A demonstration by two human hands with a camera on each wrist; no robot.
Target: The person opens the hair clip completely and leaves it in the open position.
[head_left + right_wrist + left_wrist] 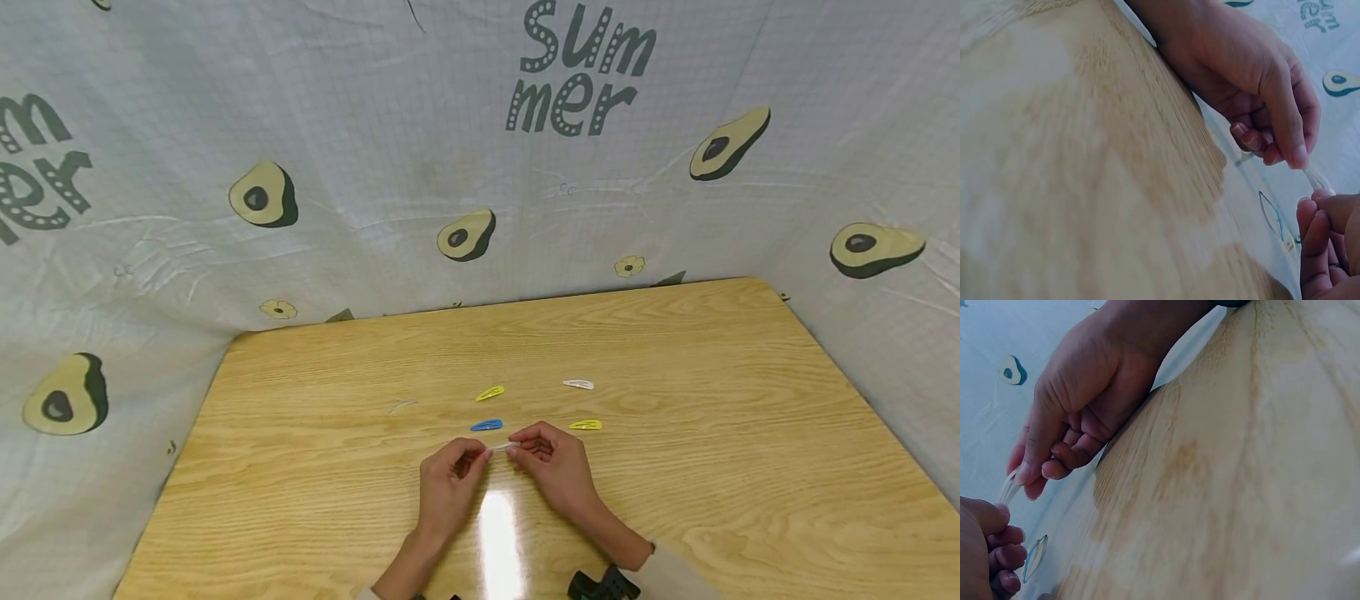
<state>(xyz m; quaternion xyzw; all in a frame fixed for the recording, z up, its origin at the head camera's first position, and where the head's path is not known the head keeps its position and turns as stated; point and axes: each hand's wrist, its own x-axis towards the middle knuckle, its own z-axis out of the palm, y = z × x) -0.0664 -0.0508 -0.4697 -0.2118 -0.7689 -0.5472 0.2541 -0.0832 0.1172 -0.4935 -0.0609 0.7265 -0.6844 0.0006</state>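
Observation:
A thin white hair clip (1008,487) is stretched between the two hands, just above the wooden table. My left hand (447,485) pinches one end of it between thumb and index finger, while my right hand (557,473) pinches the other end the same way. Fingertips cover both ends of the clip. Just beyond the hands lies a blue snap hair clip (487,425). A yellow hair clip (491,392) rests farther back, and another yellow clip (586,425) is to the right of the right hand. Behind that one is a white hair clip (578,384).
A thin, pale, string-like piece (402,405) lies left of the clips. The wooden table (315,467) meets a hanging cloth (360,150) printed with avocados at its back and sides. A dark wrist device (603,585) shows near the right sleeve.

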